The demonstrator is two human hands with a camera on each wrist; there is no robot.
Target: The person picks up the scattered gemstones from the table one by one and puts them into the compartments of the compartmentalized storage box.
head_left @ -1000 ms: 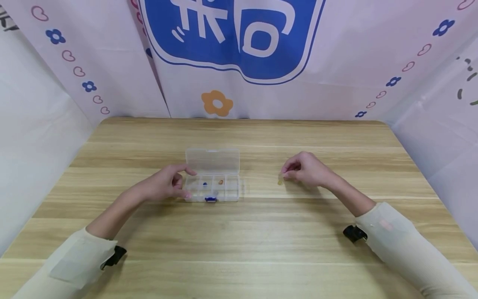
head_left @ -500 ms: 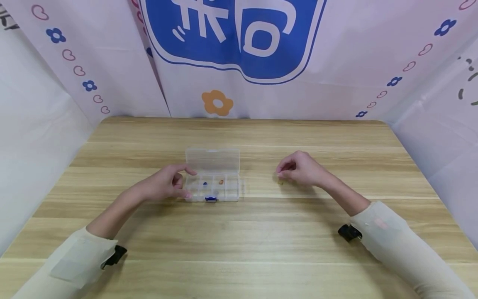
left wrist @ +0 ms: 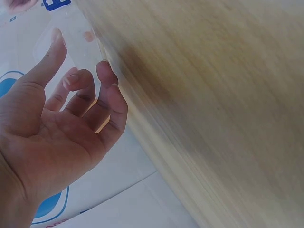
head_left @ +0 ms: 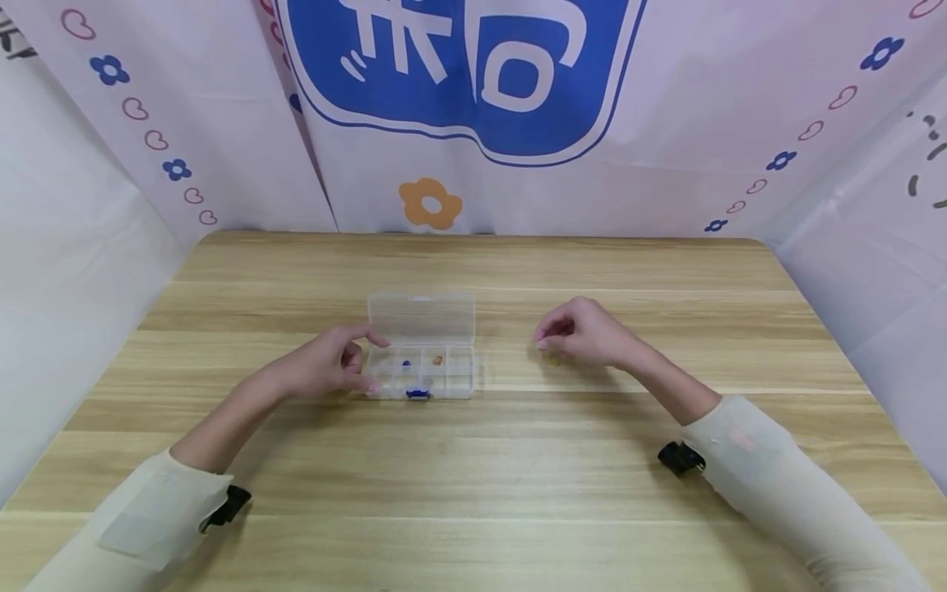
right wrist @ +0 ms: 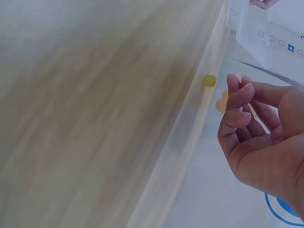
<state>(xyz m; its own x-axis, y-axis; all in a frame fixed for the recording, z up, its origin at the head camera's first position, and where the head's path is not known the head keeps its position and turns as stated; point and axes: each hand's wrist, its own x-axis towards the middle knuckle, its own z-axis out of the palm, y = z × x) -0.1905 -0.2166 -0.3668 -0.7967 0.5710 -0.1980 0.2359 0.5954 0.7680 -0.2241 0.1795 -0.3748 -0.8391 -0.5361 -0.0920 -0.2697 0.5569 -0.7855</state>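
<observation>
A clear plastic compartment box (head_left: 459, 384) lies on the table with its lid (head_left: 422, 319) raised at the back. In its back row of compartments sit a small blue bead (head_left: 406, 363) and an orange bead (head_left: 437, 360). My left hand (head_left: 325, 362) grips the box's left end, thumb at the front corner and index finger at the back. Right of the box, my right hand (head_left: 580, 335) pinches a tiny pale piece (right wrist: 239, 76) between thumb and index finger, mostly hidden by the fingertips. Just beneath that hand, a yellow bead (right wrist: 209, 80) rests on the table.
A wood-grain table (head_left: 473, 477) carries everything. Behind it hangs a white printed curtain (head_left: 592, 197), with white sheets at both sides. A blue latch (head_left: 418, 394) sits on the box's front edge. Black wrist cameras (head_left: 681, 458) hang under both sleeves.
My right hand has moved left toward the box, its fingertips passing beyond the yellow bead, which stays on the table. The left hand and the box have not moved.
</observation>
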